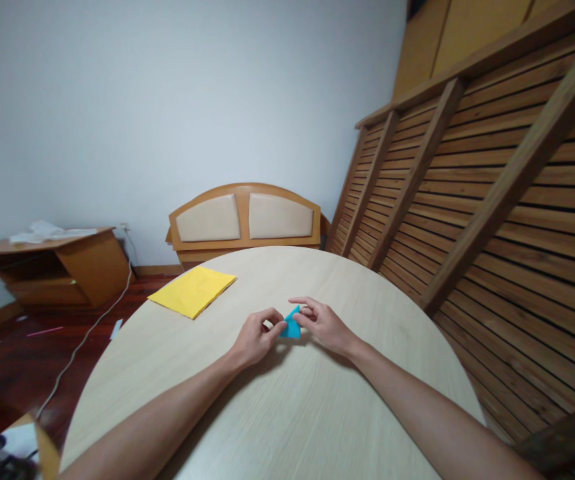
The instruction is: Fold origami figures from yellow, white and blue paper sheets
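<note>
A small piece of folded blue paper [292, 327] is held between my two hands, just above the middle of the round table [287, 413]. My left hand [260, 335] pinches its left side between thumb and fingers. On the upper right side, my right hand [323, 325] grips the paper with thumb and bent fingers, one finger stretching out to the left over it. Part of the paper's upper edge is hidden by the right fingers. Farther off to the left on the tabletop lies a flat yellow sheet or stack of paper [194, 291].
Beyond the table stands a padded wooden headboard [244, 220] against the wall. A slatted wooden frame [467, 200] leans close along the right. A low wooden cabinet [87, 260] with white papers on top is at the left, with a pale cable [92, 333] across the floor.
</note>
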Demonstrator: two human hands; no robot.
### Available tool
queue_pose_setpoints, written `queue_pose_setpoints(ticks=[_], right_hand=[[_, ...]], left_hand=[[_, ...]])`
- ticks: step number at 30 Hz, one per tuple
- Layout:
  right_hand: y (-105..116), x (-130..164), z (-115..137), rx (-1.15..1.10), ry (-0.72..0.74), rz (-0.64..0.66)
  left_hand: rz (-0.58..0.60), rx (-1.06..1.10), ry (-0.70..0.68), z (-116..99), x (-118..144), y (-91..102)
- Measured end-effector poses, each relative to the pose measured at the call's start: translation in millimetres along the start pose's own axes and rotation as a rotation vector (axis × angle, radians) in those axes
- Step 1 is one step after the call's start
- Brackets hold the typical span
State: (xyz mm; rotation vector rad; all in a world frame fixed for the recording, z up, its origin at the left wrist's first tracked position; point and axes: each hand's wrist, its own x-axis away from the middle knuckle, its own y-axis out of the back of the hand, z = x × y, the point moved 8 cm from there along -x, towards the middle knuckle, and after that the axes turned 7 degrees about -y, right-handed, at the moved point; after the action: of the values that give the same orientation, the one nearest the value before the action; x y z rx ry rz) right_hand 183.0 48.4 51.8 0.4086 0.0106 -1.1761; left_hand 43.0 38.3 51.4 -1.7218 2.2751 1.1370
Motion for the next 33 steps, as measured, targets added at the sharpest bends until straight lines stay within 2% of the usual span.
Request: queue_pose_setpoints(ticks=[5,8,14,21,27,33], right_hand=[[-9.1,-0.3,-3.1,-0.053,0.016,0.091],[-7.7,-0.5,-1.0,-0.03,0.014,0.092],[-4.9,1.1,7.6,0.116,0.031,0.075],[-2.1,0.6,5.1,0.215,0.023,0.016],[-1.9,0.4,8.4,0.087,0.017,0.01],[-1.4,0.0,6.8,0.114,0.021,-0.017]], left_hand=[[-0.068,0.065,0.035,4.7,-1.3,3.9],[-0.072,0.093,0.044,6.4,-1.7,3.1],[-0.035,0.129,0.047,8.4,-1.9,-0.2],[0.025,0.142,0.077,13.0,-1.5,-5.2],[0.108,0.157,0.09,13.1,0.8,-12.4],[0.14,0.154,0.1,8.2,2.1,-14.1]])
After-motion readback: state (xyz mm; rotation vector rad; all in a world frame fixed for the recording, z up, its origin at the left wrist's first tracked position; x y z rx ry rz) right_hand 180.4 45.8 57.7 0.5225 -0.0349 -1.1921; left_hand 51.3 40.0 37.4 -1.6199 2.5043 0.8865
